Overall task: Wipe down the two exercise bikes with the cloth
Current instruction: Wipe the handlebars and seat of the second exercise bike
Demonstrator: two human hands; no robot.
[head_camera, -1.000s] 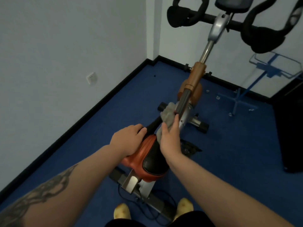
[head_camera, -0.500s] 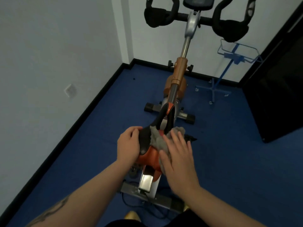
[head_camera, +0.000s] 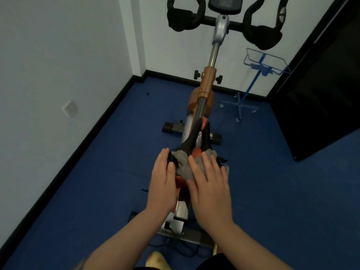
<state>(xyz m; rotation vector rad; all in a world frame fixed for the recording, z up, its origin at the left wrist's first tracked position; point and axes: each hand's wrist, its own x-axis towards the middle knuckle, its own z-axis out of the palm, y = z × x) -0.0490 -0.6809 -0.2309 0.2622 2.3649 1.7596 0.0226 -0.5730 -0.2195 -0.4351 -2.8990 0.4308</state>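
A: Blue floor, pale walls, a corner at about 11 o'clock. Where's the bike?

B: Dead centre, running from 6 up to 12. The bike points away from the person, handlebars at 12, saddle just below the middle.

A: And the cloth?

B: The grey cloth lies draped over the wide rear of the saddle, which looks like the part being wiped now.

A: Why both hands there?

B: My guess: the left hand steadies the saddle from its 9 o'clock side, fingers nearly straight, thumb against the black edge. The right hand lies flat on the cloth, fingers spread and extended, pressing it down rather than gripping, so more cloth meets the surface.

A: Is either hand clenched?

B: No. Both are laid out loose; whether the right thumb tucks under the cloth I can't tell, since it's hidden.

A: Anything around it?

B: A blue stand at 2 o'clock, a dark door at 3, a wall socket at 9. Only one bike is in view.
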